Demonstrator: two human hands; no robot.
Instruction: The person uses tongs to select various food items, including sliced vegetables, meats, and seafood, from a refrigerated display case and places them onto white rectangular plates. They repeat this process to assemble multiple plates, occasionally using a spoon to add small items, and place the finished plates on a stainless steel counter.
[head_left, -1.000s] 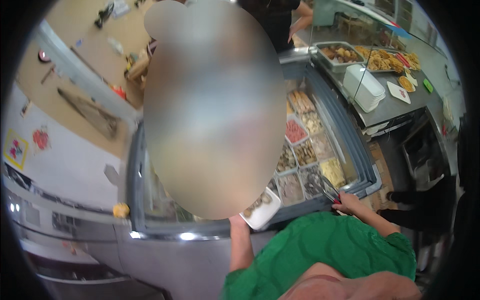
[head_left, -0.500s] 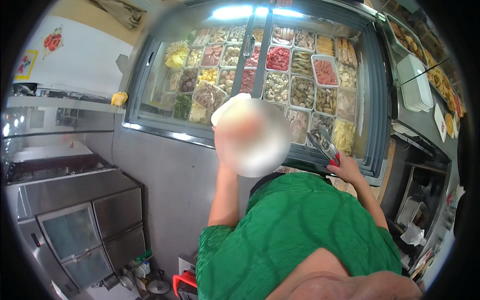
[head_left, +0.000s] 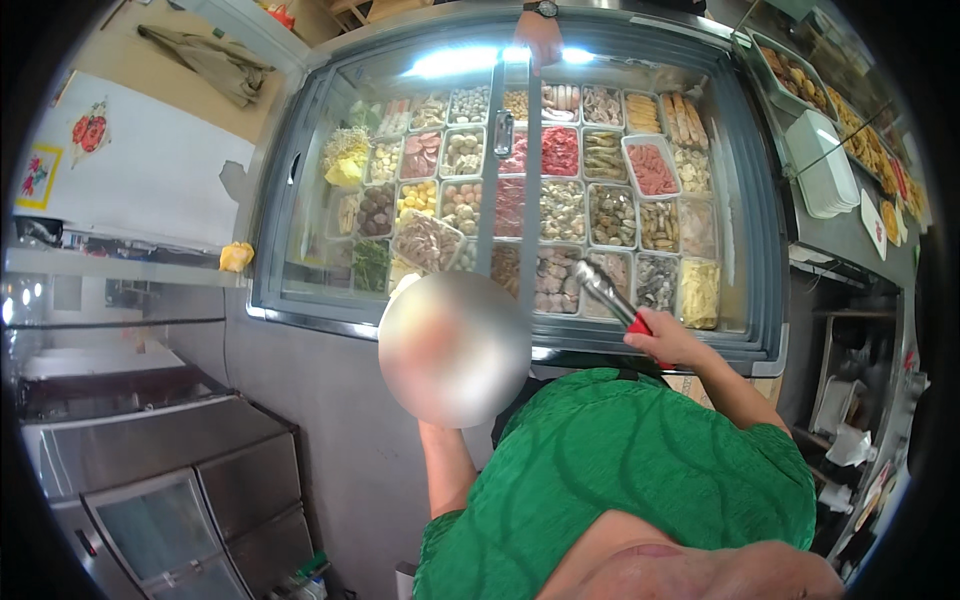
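Observation:
My right hand [head_left: 665,340] is closed around the red grips of metal tongs [head_left: 608,290]. Their arms lie close together, tips pointing to the far left above a tray of greyish seafood pieces [head_left: 557,280]. A round blur hides my left hand at the near edge of the chest display case [head_left: 350,322]; my left forearm [head_left: 447,465] runs up into it. A white rim [head_left: 404,287] peeks out at the blur's upper left, and whatever it belongs to is hidden. White trays of sliced red meat [head_left: 558,152], pink meat [head_left: 652,165], shellfish and vegetables fill the case.
Another person's hand [head_left: 538,38] rests on the far end of the case's middle frame, above the pane handle [head_left: 504,133]. Stacked pale containers [head_left: 825,165] stand on the right counter by fried food. A steel cabinet [head_left: 245,490] is at lower left.
My right hand has shifted slightly left, and the tongs have swung left with their arms closer together. My left arm and the blurred area moved left and nearer. More of the other person's hand shows.

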